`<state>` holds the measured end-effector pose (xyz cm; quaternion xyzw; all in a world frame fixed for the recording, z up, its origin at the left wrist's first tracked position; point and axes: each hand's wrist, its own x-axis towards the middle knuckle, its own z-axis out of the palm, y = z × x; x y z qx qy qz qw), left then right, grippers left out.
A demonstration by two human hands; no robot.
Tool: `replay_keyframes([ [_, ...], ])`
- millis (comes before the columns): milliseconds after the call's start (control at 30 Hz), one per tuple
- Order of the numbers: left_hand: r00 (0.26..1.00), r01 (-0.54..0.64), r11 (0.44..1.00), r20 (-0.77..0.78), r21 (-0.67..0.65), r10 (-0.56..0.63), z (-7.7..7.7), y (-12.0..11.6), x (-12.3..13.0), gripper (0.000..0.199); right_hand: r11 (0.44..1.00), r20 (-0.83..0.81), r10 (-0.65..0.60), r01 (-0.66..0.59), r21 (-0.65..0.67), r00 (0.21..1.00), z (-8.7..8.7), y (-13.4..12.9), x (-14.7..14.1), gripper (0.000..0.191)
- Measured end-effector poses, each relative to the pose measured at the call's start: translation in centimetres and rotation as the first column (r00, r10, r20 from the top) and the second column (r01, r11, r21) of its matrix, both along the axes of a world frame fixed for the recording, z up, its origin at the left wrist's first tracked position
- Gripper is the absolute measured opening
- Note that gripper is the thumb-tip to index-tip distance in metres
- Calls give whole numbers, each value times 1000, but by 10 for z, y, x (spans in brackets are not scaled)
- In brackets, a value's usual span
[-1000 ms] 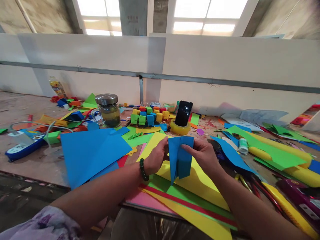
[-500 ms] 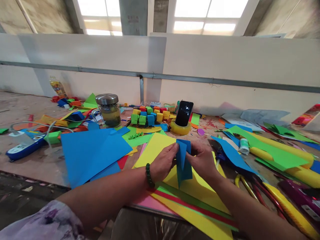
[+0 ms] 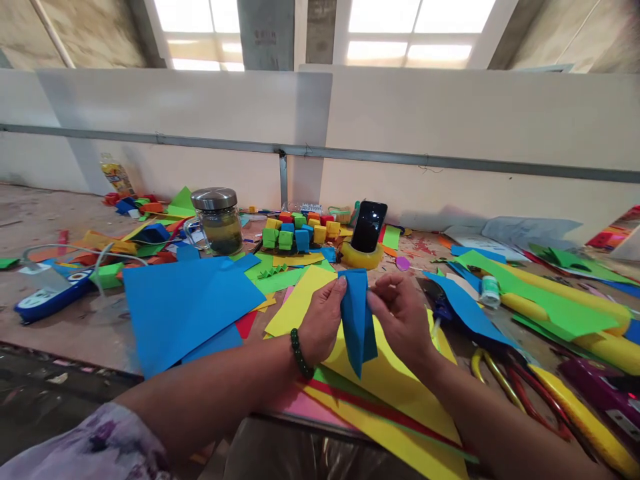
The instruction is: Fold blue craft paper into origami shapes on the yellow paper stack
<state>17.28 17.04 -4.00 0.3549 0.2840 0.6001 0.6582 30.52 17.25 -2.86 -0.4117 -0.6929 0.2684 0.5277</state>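
Observation:
A folded blue paper [image 3: 357, 320] is held upright over a stack of yellow paper [image 3: 295, 310]. My left hand [image 3: 323, 320] is closed on its left edge, thumb on the near face, with a green bead bracelet at the wrist. At the upper right edge of the blue paper, my right hand [image 3: 403, 313] has its thumb and curled fingertips against it. Creases run down the paper to a point at its lower end. Under the yellow sheets, green, red and pink paper edges show.
Large blue sheets [image 3: 190, 307] lie to the left. Behind stand a glass mug [image 3: 217, 230], small folded paper cubes [image 3: 301, 239] and a phone [image 3: 369, 227] on a yellow tape roll [image 3: 361, 256]. Scissors [image 3: 500, 380], a glue bottle [image 3: 489, 291] and a power strip [image 3: 53, 297] lie at the sides.
The blue paper has turned so a broader creased face shows, and moved slightly left. My right hand has shifted from gripping across the paper to its right edge, its fingers lifted.

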Motion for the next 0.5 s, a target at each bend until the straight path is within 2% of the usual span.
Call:
replay_keyframes([
  [67,999,-31,999,-21,25,32,-2,1,-1,46,999,-32,10,-9,40,999,1,0,1,12],
  [167,996,-39,996,-76,82,46,-3,1,0,47,997,29,41,-43,67,999,4,1,3,18],
  [367,979,19,980,-202,199,22,2,-6,-1,47,991,30,-42,38,132,999,8,0,6,12],
  [500,924,-16,934,-350,358,150,8,-8,-6,40,987,21,-78,74,144,997,11,-2,8,18],
])
